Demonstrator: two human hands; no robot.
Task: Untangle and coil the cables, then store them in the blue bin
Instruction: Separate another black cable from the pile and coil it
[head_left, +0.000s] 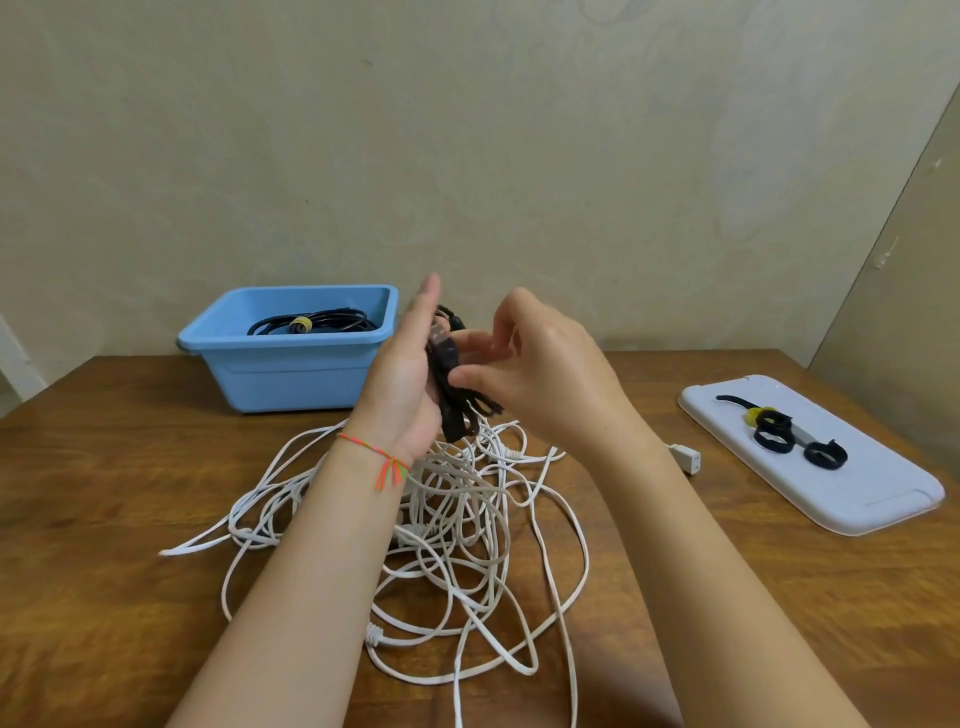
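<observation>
A coiled black cable (451, 395) is held upright above the table between both hands. My left hand (408, 374) holds the bundle against its palm, fingers pointing up. My right hand (535, 364) pinches the black bundle from the right with thumb and fingertips. Below the hands a large tangle of white cables (457, 525) sprawls over the wooden table, with a white plug (687, 459) at its right. The blue bin (291, 358) stands at the back left and holds a coiled black cable (317, 321) tied with a yellow strap.
A white tray (841, 483) lies at the right with several black straps (795, 439) and a yellow one (753, 415) on it. The wall stands close behind the wooden table (104, 493). White cable loops reach toward the table's front edge.
</observation>
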